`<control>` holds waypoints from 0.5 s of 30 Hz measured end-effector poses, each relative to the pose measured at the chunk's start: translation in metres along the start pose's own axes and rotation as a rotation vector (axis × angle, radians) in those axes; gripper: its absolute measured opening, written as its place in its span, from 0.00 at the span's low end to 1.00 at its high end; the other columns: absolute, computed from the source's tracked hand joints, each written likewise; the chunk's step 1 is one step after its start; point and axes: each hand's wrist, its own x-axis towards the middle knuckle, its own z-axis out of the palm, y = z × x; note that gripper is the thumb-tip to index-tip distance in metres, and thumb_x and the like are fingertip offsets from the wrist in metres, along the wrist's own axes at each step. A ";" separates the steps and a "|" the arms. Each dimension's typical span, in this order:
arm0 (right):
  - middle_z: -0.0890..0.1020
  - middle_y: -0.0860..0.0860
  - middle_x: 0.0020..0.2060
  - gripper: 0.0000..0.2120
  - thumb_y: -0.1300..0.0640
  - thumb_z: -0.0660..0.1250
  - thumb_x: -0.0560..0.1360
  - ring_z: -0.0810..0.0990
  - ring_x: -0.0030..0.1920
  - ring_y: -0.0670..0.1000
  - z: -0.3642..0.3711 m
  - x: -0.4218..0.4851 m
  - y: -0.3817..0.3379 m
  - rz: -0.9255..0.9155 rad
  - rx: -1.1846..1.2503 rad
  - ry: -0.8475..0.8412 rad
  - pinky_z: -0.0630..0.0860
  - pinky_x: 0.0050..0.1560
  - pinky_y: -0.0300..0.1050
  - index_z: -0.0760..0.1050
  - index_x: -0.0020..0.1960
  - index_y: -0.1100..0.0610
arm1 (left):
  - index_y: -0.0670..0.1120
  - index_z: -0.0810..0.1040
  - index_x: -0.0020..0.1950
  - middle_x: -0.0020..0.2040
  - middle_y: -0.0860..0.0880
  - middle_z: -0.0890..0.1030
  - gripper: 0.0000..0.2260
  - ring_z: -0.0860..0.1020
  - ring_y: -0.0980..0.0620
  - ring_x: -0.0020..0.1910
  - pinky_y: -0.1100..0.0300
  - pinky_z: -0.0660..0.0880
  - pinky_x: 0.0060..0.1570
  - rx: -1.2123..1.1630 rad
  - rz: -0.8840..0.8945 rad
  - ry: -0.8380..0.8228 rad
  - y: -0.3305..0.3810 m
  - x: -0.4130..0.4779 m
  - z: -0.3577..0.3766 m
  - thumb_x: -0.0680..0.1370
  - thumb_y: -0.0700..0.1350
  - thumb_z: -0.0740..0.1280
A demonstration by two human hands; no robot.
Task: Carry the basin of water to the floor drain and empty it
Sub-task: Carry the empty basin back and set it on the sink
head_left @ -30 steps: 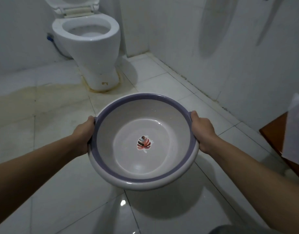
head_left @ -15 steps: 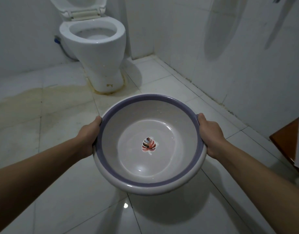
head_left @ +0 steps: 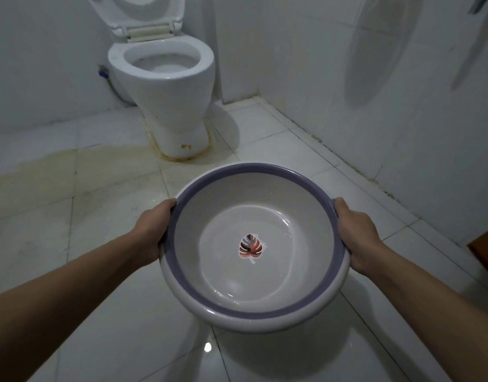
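Both hands, left hand point(head_left: 152, 232) and right hand point(head_left: 357, 237), clasp the basin point(head_left: 254, 312) by its rim; keep it level while walking, no drain visible yet.

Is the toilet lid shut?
No, the toilet has its lid flipped up against the wall, so the open bowl shows beyond the basin.

Two bare forearms, left hand point(head_left: 152, 230), right hand point(head_left: 357, 235) (sleeveless, ringless)
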 end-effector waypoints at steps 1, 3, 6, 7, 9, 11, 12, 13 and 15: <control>0.81 0.56 0.32 0.21 0.44 0.58 0.79 0.77 0.30 0.55 0.000 0.001 0.000 0.004 0.006 0.002 0.71 0.28 0.41 0.77 0.38 0.59 | 0.43 0.81 0.48 0.42 0.42 0.84 0.14 0.81 0.45 0.38 0.56 0.74 0.33 -0.004 -0.002 -0.003 0.001 0.002 0.000 0.79 0.51 0.61; 0.81 0.56 0.32 0.21 0.44 0.58 0.79 0.78 0.30 0.56 0.001 0.003 -0.001 0.008 0.010 0.003 0.72 0.29 0.42 0.77 0.38 0.59 | 0.43 0.81 0.49 0.43 0.42 0.84 0.14 0.81 0.44 0.39 0.56 0.75 0.34 -0.012 -0.005 -0.009 0.003 0.006 0.000 0.79 0.51 0.62; 0.81 0.56 0.32 0.21 0.44 0.58 0.78 0.78 0.31 0.56 0.002 0.005 -0.007 0.002 0.012 0.002 0.71 0.30 0.43 0.77 0.38 0.59 | 0.43 0.81 0.49 0.45 0.41 0.84 0.15 0.82 0.43 0.42 0.54 0.76 0.37 -0.030 -0.017 -0.018 0.008 0.010 -0.002 0.80 0.53 0.62; 0.81 0.56 0.32 0.21 0.44 0.58 0.78 0.78 0.31 0.56 0.002 0.005 -0.009 -0.001 0.015 0.000 0.71 0.30 0.43 0.77 0.38 0.59 | 0.43 0.81 0.48 0.44 0.42 0.84 0.15 0.82 0.43 0.42 0.54 0.76 0.37 -0.037 -0.019 -0.016 0.010 0.011 -0.003 0.80 0.54 0.62; 0.80 0.56 0.32 0.21 0.44 0.59 0.79 0.78 0.31 0.56 0.001 0.005 -0.018 0.002 0.021 -0.002 0.71 0.30 0.43 0.77 0.38 0.59 | 0.44 0.81 0.49 0.44 0.42 0.84 0.15 0.82 0.44 0.43 0.53 0.76 0.37 -0.045 -0.030 -0.022 0.019 0.012 -0.005 0.80 0.54 0.62; 0.80 0.56 0.32 0.21 0.44 0.59 0.79 0.78 0.32 0.56 0.000 0.003 -0.029 0.007 0.029 -0.002 0.72 0.30 0.43 0.77 0.39 0.59 | 0.44 0.81 0.49 0.46 0.42 0.84 0.16 0.82 0.43 0.44 0.53 0.76 0.38 -0.058 -0.030 -0.033 0.031 0.009 -0.009 0.80 0.55 0.62; 0.81 0.56 0.32 0.21 0.44 0.59 0.79 0.79 0.32 0.56 -0.001 0.002 -0.033 0.010 0.037 -0.002 0.72 0.31 0.43 0.78 0.39 0.59 | 0.43 0.81 0.50 0.47 0.42 0.84 0.16 0.82 0.43 0.44 0.53 0.77 0.39 -0.068 -0.031 -0.037 0.037 0.008 -0.011 0.80 0.55 0.63; 0.81 0.57 0.33 0.21 0.43 0.59 0.79 0.79 0.33 0.57 -0.002 0.000 -0.038 0.011 0.047 0.001 0.73 0.32 0.44 0.78 0.40 0.59 | 0.43 0.81 0.52 0.47 0.42 0.84 0.16 0.82 0.43 0.44 0.53 0.77 0.39 -0.076 -0.027 -0.037 0.041 0.005 -0.012 0.80 0.55 0.63; 0.82 0.56 0.34 0.21 0.43 0.59 0.79 0.80 0.34 0.56 -0.003 -0.006 -0.055 0.023 0.050 -0.003 0.74 0.33 0.44 0.78 0.41 0.58 | 0.43 0.81 0.52 0.46 0.43 0.84 0.17 0.82 0.45 0.43 0.55 0.76 0.37 -0.075 -0.014 -0.016 0.057 0.000 -0.019 0.80 0.56 0.63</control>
